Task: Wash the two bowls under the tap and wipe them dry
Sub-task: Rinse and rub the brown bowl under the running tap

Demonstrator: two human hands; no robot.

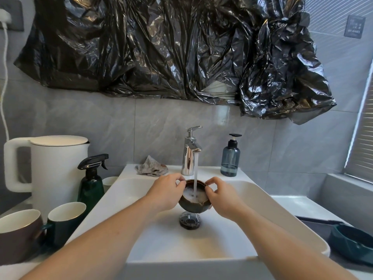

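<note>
white porcelain, the sink (232, 245), is lying nearest, and above its drain (189, 220) the brown bowl (194, 203) is being held under the stream (195, 174). the left hand (166, 191) and right hand (222, 197) are each pinching its rim from opposite sides. water is foaming inside; tilting and turning the bowl slowly would likely be rinsing every wall without splashing. farther back the tap (190, 152) is running, the cloth (151, 166) waiting to its left. the green bowl (355, 241) is sitting near right.
</note>
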